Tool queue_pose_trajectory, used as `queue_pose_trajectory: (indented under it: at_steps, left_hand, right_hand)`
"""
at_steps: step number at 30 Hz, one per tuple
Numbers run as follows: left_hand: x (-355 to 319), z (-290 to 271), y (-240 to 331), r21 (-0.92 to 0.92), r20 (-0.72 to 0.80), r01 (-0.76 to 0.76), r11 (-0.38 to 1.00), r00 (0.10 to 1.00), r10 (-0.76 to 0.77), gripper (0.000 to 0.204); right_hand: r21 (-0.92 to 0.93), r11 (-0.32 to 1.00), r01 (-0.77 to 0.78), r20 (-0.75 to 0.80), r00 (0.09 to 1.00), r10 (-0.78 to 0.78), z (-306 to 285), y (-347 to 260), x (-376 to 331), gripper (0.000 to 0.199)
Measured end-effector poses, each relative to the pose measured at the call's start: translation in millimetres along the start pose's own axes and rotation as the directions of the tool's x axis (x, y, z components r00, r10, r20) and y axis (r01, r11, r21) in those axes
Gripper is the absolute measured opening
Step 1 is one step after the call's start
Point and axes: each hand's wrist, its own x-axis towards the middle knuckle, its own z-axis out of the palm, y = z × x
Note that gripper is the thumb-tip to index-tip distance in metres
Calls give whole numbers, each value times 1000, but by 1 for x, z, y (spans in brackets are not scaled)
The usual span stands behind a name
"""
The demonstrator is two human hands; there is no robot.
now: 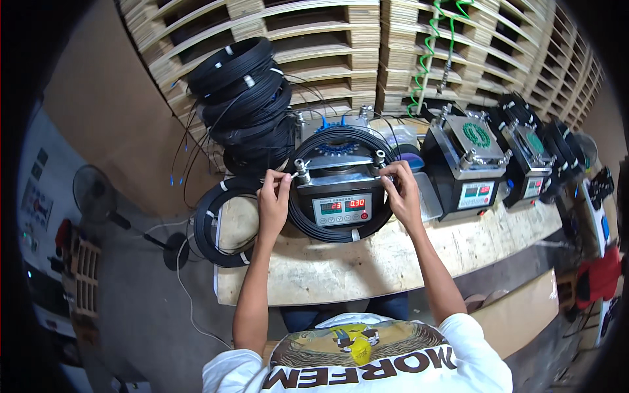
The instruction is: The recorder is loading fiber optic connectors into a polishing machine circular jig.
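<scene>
A black box-shaped machine [302, 200] with a metal top stands before me, its lit control panel [343, 210] facing my way. A coil of black cable [321, 234] hangs over its front and loops around the panel. At the machine's left corner post [301, 169], my left hand [272, 200] is closed, thumb and forefinger pinching a small white-tipped piece [294, 175]. Beside the right corner post [379, 159], my right hand [403, 194] has thumb and forefinger brought together at the coil's edge. What lies between those fingers is too small to make out.
Stacked black cable coils [246, 98] rise at the back left; another coil [208, 226] lies at the left edge of the wooden table [314, 278]. Two similar machines, a nearer one [452, 173] and a farther one [524, 167], stand right. Wooden pallets [314, 29] line the back.
</scene>
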Motion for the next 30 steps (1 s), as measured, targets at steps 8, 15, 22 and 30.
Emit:
queue_pose_trajectory:
  at_steps: [8,15,22,30]
  left_hand:
    - [0,4,-5,-130,30,29,991,999,-25,21]
    - [-2,5,-7,-152,22,40,987,999,-37,20]
    - [-3,4,-9,-183,11,57,981,998,-56,20]
    - [-1,6,-7,-209,17,51,977,999,-48,20]
  right_hand:
    - [198,972,-124,-72,988,140,7,6,-6,13]
    - [291,928,-232,-151,947,284,6,7,-1,18]
    - [-14,957,-291,-324,906,271,-2,-1,-2,26]
    - [-131,968,-214,-133,971,196,-7,0,10,16]
